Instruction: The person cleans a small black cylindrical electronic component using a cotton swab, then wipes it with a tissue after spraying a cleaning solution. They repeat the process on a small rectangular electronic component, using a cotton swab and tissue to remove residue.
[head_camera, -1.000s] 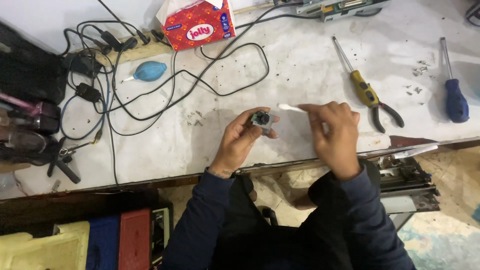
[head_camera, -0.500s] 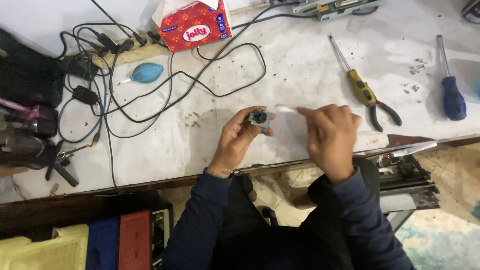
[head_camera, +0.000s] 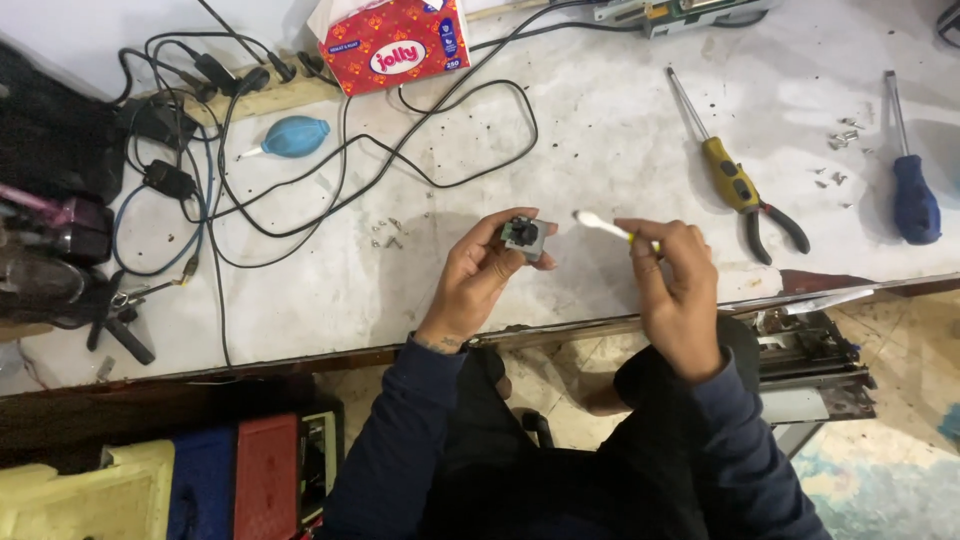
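Gripping a small grey-and-black square part (head_camera: 524, 235) between thumb and curled fingertips, the left hand (head_camera: 480, 275) holds it just above the white workbench (head_camera: 620, 130), near the front edge; the fingers cover its lower and left sides, so only its top face and right corner show, and what kind of part it is cannot be made out at this size. Its dark round middle faces up toward the camera. The right hand (head_camera: 675, 285) pinches a cotton swab (head_camera: 605, 227) between thumb and forefinger, the other fingers folded in; the hand hides the rear of the stick, so only the front stretch with the white tip is seen. The swab's long axis runs nearly level across the view, tilted slightly up to the left, its white tip pointing at the part and standing just beside it, apart from it by a small gap. Behind the hands, a tangle of black cables (head_camera: 330, 150) loops over the bench, their ends lost among dark gear at the left edge. A blue air-blower bulb (head_camera: 295, 136) lies among them, beside a red tissue box (head_camera: 390, 42) cut off by the top edge. To the right lie yellow-handled pliers (head_camera: 745, 195) and a blue-handled screwdriver (head_camera: 912, 195), well apart from the hands. Small screws (head_camera: 388, 236) are scattered left of the part.
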